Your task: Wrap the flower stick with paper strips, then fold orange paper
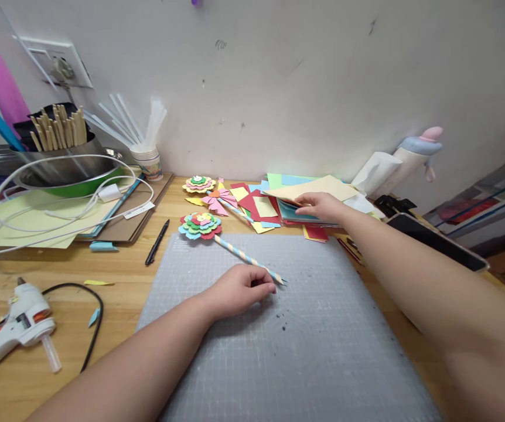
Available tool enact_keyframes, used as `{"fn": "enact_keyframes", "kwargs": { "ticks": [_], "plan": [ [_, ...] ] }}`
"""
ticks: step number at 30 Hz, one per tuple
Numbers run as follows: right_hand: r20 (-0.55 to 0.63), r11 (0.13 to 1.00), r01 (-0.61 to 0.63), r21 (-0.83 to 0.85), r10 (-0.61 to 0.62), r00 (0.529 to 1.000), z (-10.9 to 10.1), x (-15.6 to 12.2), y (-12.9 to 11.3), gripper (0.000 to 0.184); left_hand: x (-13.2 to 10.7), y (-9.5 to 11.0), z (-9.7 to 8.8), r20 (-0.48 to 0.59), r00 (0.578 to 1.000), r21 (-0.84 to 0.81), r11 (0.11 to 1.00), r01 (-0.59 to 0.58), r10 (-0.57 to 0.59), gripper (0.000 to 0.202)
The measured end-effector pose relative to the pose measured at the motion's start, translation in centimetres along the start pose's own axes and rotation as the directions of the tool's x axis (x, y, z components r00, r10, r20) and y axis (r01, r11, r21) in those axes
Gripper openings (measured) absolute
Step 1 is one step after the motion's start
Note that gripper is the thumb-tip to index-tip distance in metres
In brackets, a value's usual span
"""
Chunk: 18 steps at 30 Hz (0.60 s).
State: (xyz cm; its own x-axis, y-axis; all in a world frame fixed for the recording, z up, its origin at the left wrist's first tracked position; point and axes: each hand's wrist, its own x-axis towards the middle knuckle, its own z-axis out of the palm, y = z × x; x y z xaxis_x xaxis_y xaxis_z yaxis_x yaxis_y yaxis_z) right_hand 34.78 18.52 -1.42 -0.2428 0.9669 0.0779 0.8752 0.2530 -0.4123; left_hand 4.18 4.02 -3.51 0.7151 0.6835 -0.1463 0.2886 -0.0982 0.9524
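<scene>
My left hand (241,291) rests on the grey cutting mat (318,351) with its fingers curled in and nothing visible in them. Just beyond it lies a paper flower (200,225) in layered colours, on a blue-and-cream striped stem (248,258). At the far side of the mat, my right hand (318,206) has its fingers at the edge of a stack of coloured paper (290,212), gripping sheets below a tan top sheet (323,186). Two more paper flowers, one yellow and green (198,184) and one pink (219,201), lie behind the first.
A glue gun (26,319) with its black cord lies at left, near a black pen (157,242). Behind stand a metal bowl of wooden sticks (61,129) and a paper cup of straws (147,162). A white cable (59,220) loops over cardboard. A dark tablet-like device (437,240) sits at right.
</scene>
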Motion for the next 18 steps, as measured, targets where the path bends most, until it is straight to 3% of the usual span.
{"fn": "enact_keyframes", "kwargs": {
  "ticks": [7, 18],
  "plan": [
    [-0.043, 0.993, -0.075, 0.095, 0.08, 0.996, -1.07, -0.13, -0.02, 0.041, 0.04, -0.11, -0.02, -0.004, 1.0, 0.007, 1.0, -0.004, 0.004, 0.019],
    [-0.088, 0.986, -0.12, 0.115, 0.13, 0.988, -0.92, 0.41, 0.22, 0.038, 0.07, -0.14, -0.05, -0.008, 1.0, 0.029, 0.999, -0.019, 0.02, 0.019]
  ]
}}
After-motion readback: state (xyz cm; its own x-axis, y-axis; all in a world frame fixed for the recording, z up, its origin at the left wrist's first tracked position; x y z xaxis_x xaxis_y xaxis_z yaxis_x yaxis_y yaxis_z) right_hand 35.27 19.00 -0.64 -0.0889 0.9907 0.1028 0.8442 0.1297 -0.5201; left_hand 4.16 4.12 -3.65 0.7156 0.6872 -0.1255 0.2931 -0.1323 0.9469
